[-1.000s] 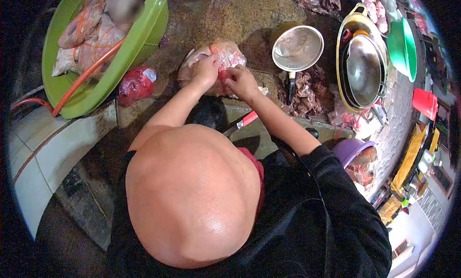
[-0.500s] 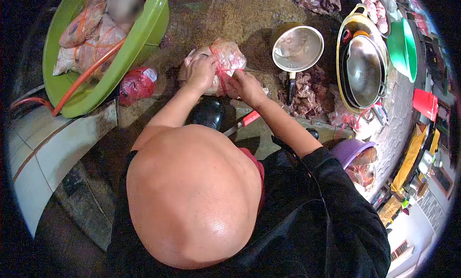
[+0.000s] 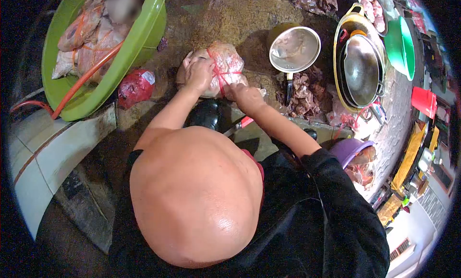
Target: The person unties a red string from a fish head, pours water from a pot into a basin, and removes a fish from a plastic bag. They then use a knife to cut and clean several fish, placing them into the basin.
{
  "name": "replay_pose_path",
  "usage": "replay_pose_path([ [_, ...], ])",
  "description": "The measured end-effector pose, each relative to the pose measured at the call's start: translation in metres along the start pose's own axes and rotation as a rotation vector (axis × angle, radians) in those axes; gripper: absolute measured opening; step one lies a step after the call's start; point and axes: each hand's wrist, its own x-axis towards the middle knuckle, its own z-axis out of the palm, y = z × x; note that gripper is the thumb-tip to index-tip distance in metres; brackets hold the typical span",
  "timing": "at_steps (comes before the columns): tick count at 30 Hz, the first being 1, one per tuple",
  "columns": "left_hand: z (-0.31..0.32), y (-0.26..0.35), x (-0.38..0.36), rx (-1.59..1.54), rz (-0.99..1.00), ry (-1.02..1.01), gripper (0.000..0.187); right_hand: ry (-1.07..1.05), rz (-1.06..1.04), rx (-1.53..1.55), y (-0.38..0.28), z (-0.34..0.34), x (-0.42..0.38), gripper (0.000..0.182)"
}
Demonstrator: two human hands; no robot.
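A bulky bundle of pale, reddish meat (image 3: 229,58) lies on the wet brown work surface, bound with red string (image 3: 222,76) that crosses on its top. My left hand (image 3: 198,76) is pressed over the bundle's left side, its fingers curled onto the meat. At the lower right of the bundle is my right hand (image 3: 246,96), closed where the string runs down. Its fingertips are partly hidden. Just right of and below it lies a knife with a red handle (image 3: 246,122), partly covered by my forearm.
To the left stand a green tub (image 3: 156,42) of tied meat and a red plastic bundle (image 3: 136,88). A saucepan (image 3: 294,66), scraps (image 3: 305,93), a large pan (image 3: 362,71) and a purple basin (image 3: 343,150) of meat are on the right.
My right hand has moved slightly down and away from the string's crossing, which now shows more fully. My left hand stays on the bundle's left side.
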Motion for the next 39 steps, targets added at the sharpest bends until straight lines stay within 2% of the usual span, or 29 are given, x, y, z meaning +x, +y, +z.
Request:
replay_pose_path([
  [4, -0.026, 0.013, -0.002, 0.04, 0.105, 0.066, 0.009, 0.005, -0.029, -0.066, 0.001, 0.006, -0.003, 0.02],
  [8, -0.004, -0.003, -0.002, 0.016, 0.114, 0.103, 0.008, 0.052, -0.055, -0.088, 0.003, 0.016, -0.011, 0.021],
  [10, -0.002, -0.002, -0.002, -0.062, 0.118, 0.194, 0.01, 0.021, -0.039, -0.095, -0.001, 0.006, -0.009, 0.022],
  [12, 0.011, -0.007, -0.005, -0.041, 0.121, 0.167, 0.01, -0.015, -0.024, -0.1, 0.001, 0.011, -0.013, 0.024],
  [14, 0.019, -0.017, -0.004, 0.017, 0.132, 0.136, 0.012, 0.072, -0.092, -0.151, 0.008, 0.03, -0.017, 0.025],
  [15, 0.017, -0.014, -0.003, 0.054, 0.153, 0.195, 0.009, 0.084, -0.094, -0.156, 0.009, 0.03, -0.013, 0.025],
  [17, -0.007, -0.001, 0.0, 0.074, 0.142, 0.171, 0.009, 0.088, -0.074, -0.179, 0.008, 0.033, -0.014, 0.024],
  [20, -0.01, -0.001, 0.001, 0.037, 0.148, 0.1, 0.012, 0.028, -0.044, -0.094, 0.004, 0.011, -0.019, 0.032],
  [21, 0.0, -0.007, -0.005, 0.09, 0.14, 0.06, 0.012, -0.046, 0.026, -0.099, 0.002, 0.014, -0.019, 0.031],
  [22, 0.006, -0.013, -0.003, 0.149, 0.137, 0.04, 0.012, -0.033, 0.021, -0.104, 0.004, 0.021, -0.016, 0.031],
  [23, 0.014, -0.017, -0.003, 0.044, 0.237, 0.222, 0.013, -0.038, -0.005, -0.098, 0.009, 0.034, -0.014, 0.031],
  [24, 0.01, -0.018, 0.001, 0.045, 0.24, 0.228, 0.013, -0.052, -0.027, -0.088, 0.007, 0.033, -0.013, 0.031],
  [25, 0.009, -0.018, 0.001, 0.081, 0.182, 0.159, 0.013, 0.016, -0.04, -0.035, 0.008, 0.034, -0.014, 0.031],
  [27, -0.002, -0.01, 0.002, 0.072, 0.108, 0.074, 0.013, -0.017, -0.036, -0.035, 0.007, 0.023, -0.019, 0.032],
  [32, 0.004, -0.011, -0.004, 0.088, 0.221, 0.154, 0.013, -0.041, -0.022, -0.05, 0.007, 0.028, -0.02, 0.034],
  [35, -0.003, -0.009, 0.001, 0.056, 0.207, 0.184, 0.013, -0.002, -0.039, 0.032, 0.008, 0.029, -0.018, 0.032],
  [37, -0.009, -0.004, 0.006, 0.031, 0.171, 0.176, 0.014, 0.02, 0.0, 0.328, 0.013, 0.02, -0.02, 0.027],
  [38, -0.011, -0.003, 0.006, -0.011, 0.163, 0.173, 0.014, 0.014, -0.002, 0.328, 0.015, 0.018, -0.019, 0.027],
  [39, -0.011, -0.002, 0.004, -0.054, 0.157, 0.163, 0.014, 0.12, -0.138, 0.369, 0.019, 0.016, -0.015, 0.026],
])
